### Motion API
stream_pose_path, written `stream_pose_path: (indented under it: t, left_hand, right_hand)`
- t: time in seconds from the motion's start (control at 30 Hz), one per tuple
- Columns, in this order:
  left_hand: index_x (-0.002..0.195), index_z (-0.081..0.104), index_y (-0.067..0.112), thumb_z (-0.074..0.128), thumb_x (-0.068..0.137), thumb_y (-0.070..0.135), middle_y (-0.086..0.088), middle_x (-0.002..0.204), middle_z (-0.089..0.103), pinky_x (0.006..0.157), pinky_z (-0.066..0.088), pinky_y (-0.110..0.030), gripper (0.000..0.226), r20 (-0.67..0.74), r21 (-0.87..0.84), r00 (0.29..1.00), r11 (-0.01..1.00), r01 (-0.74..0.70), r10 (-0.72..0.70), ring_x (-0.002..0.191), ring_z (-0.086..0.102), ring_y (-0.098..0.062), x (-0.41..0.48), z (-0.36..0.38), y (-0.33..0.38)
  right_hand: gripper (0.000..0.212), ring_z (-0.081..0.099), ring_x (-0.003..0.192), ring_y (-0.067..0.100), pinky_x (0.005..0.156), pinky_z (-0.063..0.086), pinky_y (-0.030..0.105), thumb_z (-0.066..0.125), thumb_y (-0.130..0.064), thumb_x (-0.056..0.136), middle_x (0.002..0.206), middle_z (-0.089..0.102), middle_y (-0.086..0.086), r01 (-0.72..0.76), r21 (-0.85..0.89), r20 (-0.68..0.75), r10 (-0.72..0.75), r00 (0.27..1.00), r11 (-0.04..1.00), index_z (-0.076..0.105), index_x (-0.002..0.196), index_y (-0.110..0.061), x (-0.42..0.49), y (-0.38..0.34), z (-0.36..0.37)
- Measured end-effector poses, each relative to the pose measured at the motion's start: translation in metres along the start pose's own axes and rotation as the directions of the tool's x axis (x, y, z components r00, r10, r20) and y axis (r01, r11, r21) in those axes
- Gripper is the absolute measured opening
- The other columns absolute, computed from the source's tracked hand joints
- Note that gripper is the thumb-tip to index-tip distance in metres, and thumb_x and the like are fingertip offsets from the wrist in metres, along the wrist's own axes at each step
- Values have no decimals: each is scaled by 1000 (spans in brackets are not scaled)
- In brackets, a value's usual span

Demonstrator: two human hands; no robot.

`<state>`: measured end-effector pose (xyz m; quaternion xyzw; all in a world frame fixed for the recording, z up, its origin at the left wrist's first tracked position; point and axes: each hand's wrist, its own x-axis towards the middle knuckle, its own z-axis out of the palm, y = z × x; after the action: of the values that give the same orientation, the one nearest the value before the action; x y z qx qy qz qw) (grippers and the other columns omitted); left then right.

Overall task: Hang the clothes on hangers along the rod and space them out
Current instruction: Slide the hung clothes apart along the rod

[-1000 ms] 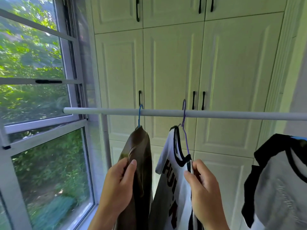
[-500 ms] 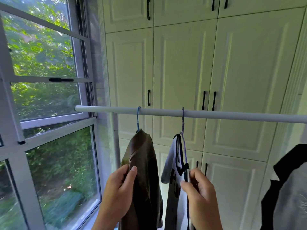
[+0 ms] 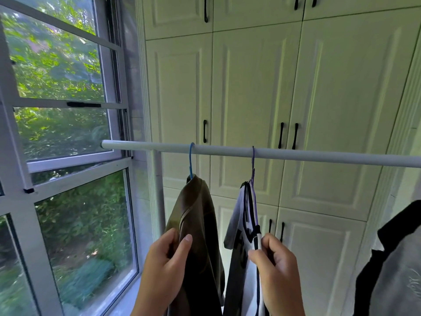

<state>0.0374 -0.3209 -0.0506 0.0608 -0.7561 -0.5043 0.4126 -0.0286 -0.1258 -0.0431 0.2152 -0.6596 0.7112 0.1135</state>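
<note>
A white rod (image 3: 296, 155) runs across the view at chest height. A brown garment (image 3: 200, 215) hangs from it on a blue hanger (image 3: 191, 159) near the rod's left end. My left hand (image 3: 166, 267) pinches the brown garment's shoulder edge. To its right a white T-shirt with black trim and letters (image 3: 239, 224) hangs edge-on from a purple hanger (image 3: 253, 165). My right hand (image 3: 275, 270) grips the T-shirt's front edge together with the hanger's lower arm. A grey and black shirt (image 3: 396, 265) shows at the far right, its hanger out of view.
White cupboard doors with black handles (image 3: 250, 99) fill the wall behind the rod. A large window (image 3: 61, 133) with white frames and green trees outside stands on the left. The rod's white upright post (image 3: 157, 190) rises beside the window.
The view has shifted left and both hanging garments have slid slightly left along the rod. The white T-shirt has turned edge-on. The grey and black shirt now sits further out at the right edge.
</note>
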Motion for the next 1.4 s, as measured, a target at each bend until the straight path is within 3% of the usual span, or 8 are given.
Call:
stream_pose_path:
  t: [0.1,0.43,0.73,1.07,1.2,1.33,1.4]
  left_hand:
    - [64,29,13,64,87,33,8,57,25,49,22,-25,46,-7,-4,1000,1000,-1,1,52,26,-11,1,-1,-1]
    - [63,30,18,67,84,32,10,56,25,49,23,-24,44,-46,-13,999,1000,-6,6,51,27,-10,1,-5,-4]
    - [65,35,14,68,85,32,9,57,28,50,24,-24,42,-70,-5,997,1000,-25,25,53,29,-10,-3,-6,-3]
    - [67,40,13,70,87,32,8,56,30,50,25,-24,41,-110,30,994,1000,-10,13,52,29,-12,-8,-2,-4]
    - [69,48,17,74,90,28,6,54,38,50,32,-20,35,-208,216,976,976,-25,71,49,36,-8,-16,-5,8]
    - [70,51,23,62,91,39,4,67,49,60,36,-16,28,-223,318,949,937,-147,224,65,49,-15,-23,-3,49]
    - [71,53,22,57,92,40,5,68,50,62,37,-13,28,-197,281,940,935,-217,277,65,48,-12,-30,7,74]
  right_hand:
    - [53,20,49,9,46,21,17,58,19,83,55,21,-7,-12,7,-15,12,1000,1000,28,58,-16,0,1,4]
    - [45,20,51,10,47,22,17,54,22,85,60,20,0,26,40,15,-27,1000,999,28,65,-9,2,7,20]
    - [45,27,50,11,48,26,19,63,16,83,57,27,-6,40,-37,-44,-41,998,999,35,64,-14,-2,13,14]
    - [29,34,47,9,49,33,17,67,14,84,60,40,-7,79,-35,-58,-81,995,996,46,84,-5,-7,13,11]
    - [22,38,50,9,53,37,20,70,2,90,63,43,-6,124,-14,-32,-124,992,992,53,90,-11,-10,13,-1]
    - [7,45,51,16,50,38,28,61,-21,93,64,50,0,104,49,18,-105,994,993,57,87,-20,-3,5,-39]
    - [13,51,52,18,49,40,29,63,-13,96,65,55,4,124,24,-8,-124,992,992,58,86,-20,1,-3,-65]
